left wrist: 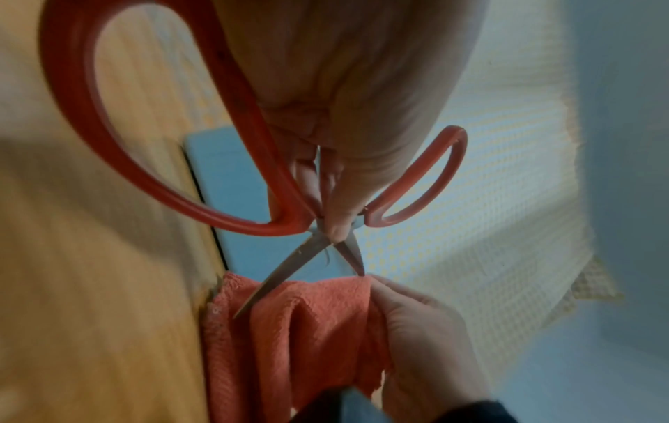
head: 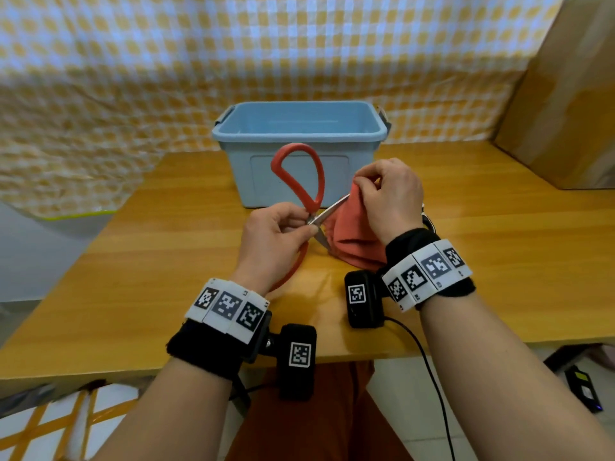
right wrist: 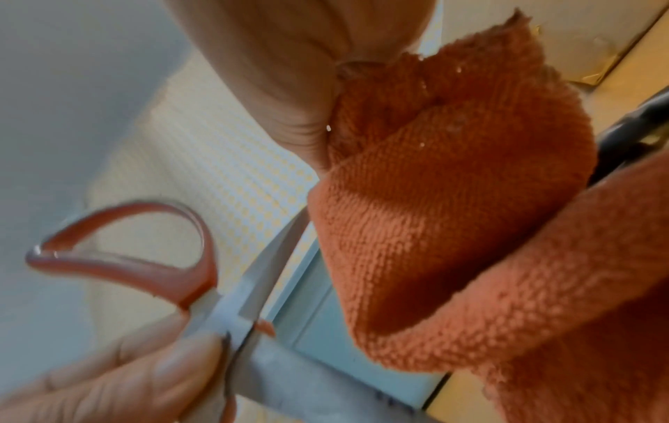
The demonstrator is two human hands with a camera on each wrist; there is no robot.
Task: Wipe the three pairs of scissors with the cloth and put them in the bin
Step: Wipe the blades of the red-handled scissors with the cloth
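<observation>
Red-handled scissors (head: 299, 181) (left wrist: 152, 171) (right wrist: 144, 257) stand spread wide above the table in front of the blue bin (head: 299, 128). My left hand (head: 276, 234) pinches them at the pivot, thumb on the joint. My right hand (head: 389, 197) grips an orange cloth (head: 352, 234) (left wrist: 300, 329) (right wrist: 452, 229) bunched around the tip of the upper blade (head: 332, 207). The lower blade (left wrist: 275, 274) lies bare against the cloth. Black handles of another pair (head: 427, 221) peek out behind my right wrist.
The bin (left wrist: 231, 183) stands on a wooden table (head: 166, 261) backed by a yellow checked sheet (head: 133, 78). A cardboard box (head: 565, 94) stands at the right rear. The bin's floor looks bare from here.
</observation>
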